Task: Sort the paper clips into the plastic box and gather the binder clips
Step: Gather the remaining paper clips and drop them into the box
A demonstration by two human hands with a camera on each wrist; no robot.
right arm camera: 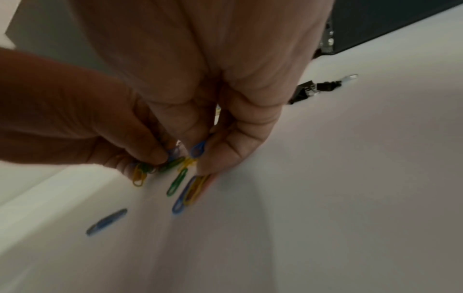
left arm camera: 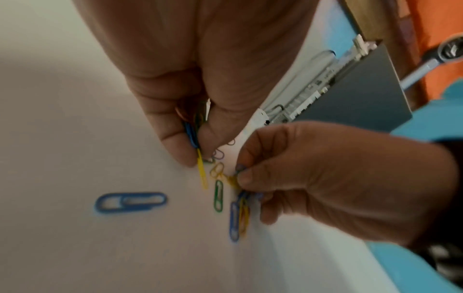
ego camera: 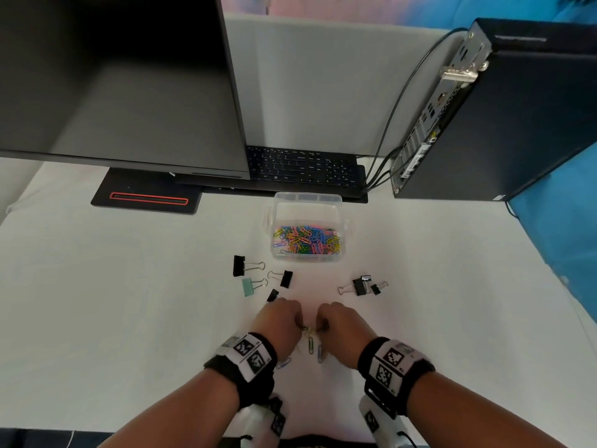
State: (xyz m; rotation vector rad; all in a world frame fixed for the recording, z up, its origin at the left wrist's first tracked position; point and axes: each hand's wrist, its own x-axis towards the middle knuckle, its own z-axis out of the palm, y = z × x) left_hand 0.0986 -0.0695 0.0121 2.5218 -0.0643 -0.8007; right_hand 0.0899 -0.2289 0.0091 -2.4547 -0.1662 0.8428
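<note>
Both hands meet over a small heap of coloured paper clips [ego camera: 310, 341] near the table's front. My left hand [ego camera: 281, 318] pinches a bundle of paper clips [left arm camera: 192, 130] between thumb and fingers. My right hand [ego camera: 339, 321] pinches paper clips [right arm camera: 198, 148] too, its fingertips down on the table. A green clip [left arm camera: 218, 196], a blue and yellow pair [left arm camera: 238, 220] and a lone blue clip [left arm camera: 130, 202] lie loose. The clear plastic box [ego camera: 307, 202] behind holds many coloured clips. Binder clips [ego camera: 247, 266] lie left, others [ego camera: 363, 285] right.
A monitor [ego camera: 122, 85] and its stand [ego camera: 147, 192] are at the back left, a keyboard [ego camera: 303, 169] behind the box, and a computer tower [ego camera: 504, 118] with cables at the back right. White table [ego camera: 129, 302] stretches to both sides.
</note>
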